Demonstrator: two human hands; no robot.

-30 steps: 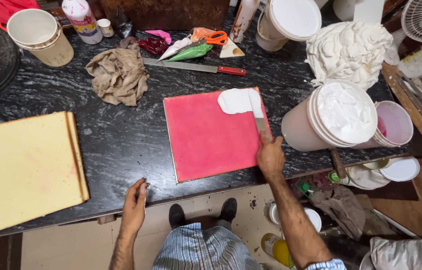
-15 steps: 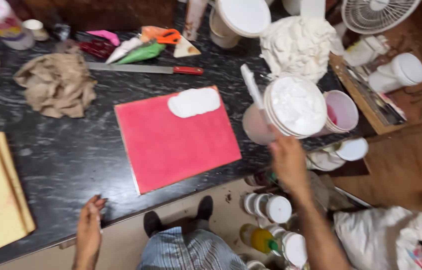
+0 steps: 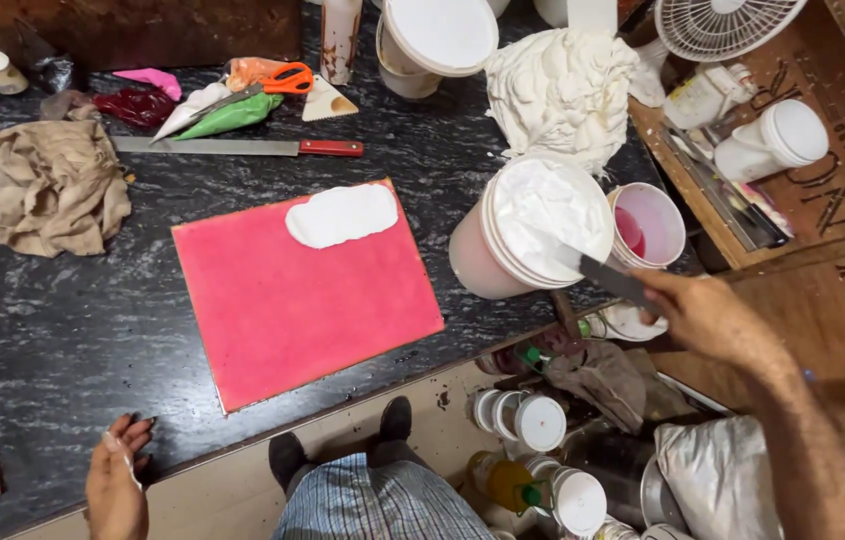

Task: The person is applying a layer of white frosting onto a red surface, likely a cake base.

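Right hand (image 3: 713, 320), at 3 o'clock, grips a palette knife (image 3: 611, 278) whose blade dips into the cream tub (image 3: 543, 225). Left hand (image 3: 118, 480), at 7 o'clock, rests open on the counter (image 3: 63, 330) edge.

the palette knife (image 3: 611, 277) tip is buried in cream; the left hand (image 3: 117, 482) (wrist down) leaves the frame.
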